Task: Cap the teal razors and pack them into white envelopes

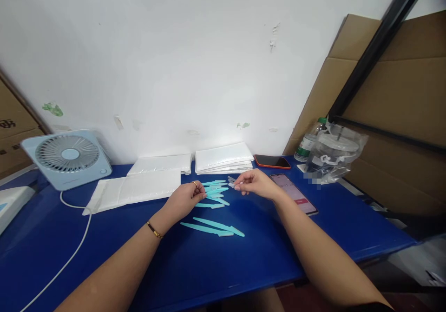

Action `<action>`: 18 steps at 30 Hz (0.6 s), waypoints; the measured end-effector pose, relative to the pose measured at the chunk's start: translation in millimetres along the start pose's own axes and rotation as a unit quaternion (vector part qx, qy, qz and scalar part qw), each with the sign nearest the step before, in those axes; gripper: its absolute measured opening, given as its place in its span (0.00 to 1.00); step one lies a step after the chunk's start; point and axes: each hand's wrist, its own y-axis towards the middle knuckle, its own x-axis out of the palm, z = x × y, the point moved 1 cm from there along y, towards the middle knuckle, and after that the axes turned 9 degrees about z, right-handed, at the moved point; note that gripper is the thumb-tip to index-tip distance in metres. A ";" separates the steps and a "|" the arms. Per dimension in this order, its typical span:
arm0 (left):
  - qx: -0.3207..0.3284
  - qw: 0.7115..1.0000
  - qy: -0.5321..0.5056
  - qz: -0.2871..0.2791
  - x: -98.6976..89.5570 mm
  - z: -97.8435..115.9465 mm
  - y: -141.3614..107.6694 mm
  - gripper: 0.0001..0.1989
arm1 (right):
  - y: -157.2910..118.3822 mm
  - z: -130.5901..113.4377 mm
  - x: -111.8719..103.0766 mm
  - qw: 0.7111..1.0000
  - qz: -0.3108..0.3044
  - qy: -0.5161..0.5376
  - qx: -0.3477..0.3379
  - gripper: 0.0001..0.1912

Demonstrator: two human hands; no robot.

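Note:
Several turquoise eyebrow razors (216, 205) lie in a loose group on the blue table, most with their handles toward the left. My left hand (191, 195) is closed in a pinch at the handle end of this group, on a turquoise razor; its fingers partly hide the handles. Just right of the group, my right hand (253, 183) pinches a small translucent plastic piece (231, 185), which looks like a blade cover. Closer to me, two more eyebrow razors (207, 229) rest side by side, apart from both hands.
Stacks of flat white packets (223, 157) stand against the wall, with another white packet (139, 191) before them. A blue fan (69, 158) and its cable are on the left. Two phones (272, 161), a bottle (308, 142) and a bagged cup (331, 156) occupy the right.

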 end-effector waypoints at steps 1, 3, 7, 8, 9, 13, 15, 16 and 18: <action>0.000 1.000 0.000 0.000 -0.1 0.5 -0.2 0.11 | -0.1 0.2 1.2 1.000 -0.005 0.000 -0.001 0.17; 0.000 1.000 -0.002 0.001 0.0 1.3 -0.4 0.11 | 0.5 2.3 4.0 1.000 -0.015 0.001 0.000 0.17; 0.007 1.000 -0.001 -0.004 1.7 3.1 -0.4 0.11 | 2.1 7.8 15.4 1.000 -0.027 0.007 0.009 0.18; 0.012 1.000 0.003 -0.006 2.5 3.5 -0.2 0.10 | 2.2 8.8 19.5 1.000 -0.029 0.006 0.010 0.18; 0.017 1.000 0.009 -0.007 3.5 3.7 0.0 0.10 | 2.3 9.6 23.6 0.999 -0.031 0.004 0.009 0.18; 0.027 0.998 0.047 0.012 6.6 2.7 1.7 0.09 | 4.4 12.1 31.4 0.999 -0.027 -0.026 -0.006 0.17; 0.044 0.996 0.066 0.051 5.3 2.8 2.1 0.09 | 7.9 14.0 26.4 0.995 0.029 -0.085 -0.032 0.15; 0.055 0.994 0.073 0.066 3.9 3.6 1.7 0.10 | 10.4 15.5 22.2 0.987 0.074 -0.132 -0.047 0.14; 0.073 0.993 0.076 0.054 0.7 6.2 -0.5 0.10 | 16.2 20.2 13.8 0.958 0.154 -0.233 -0.064 0.13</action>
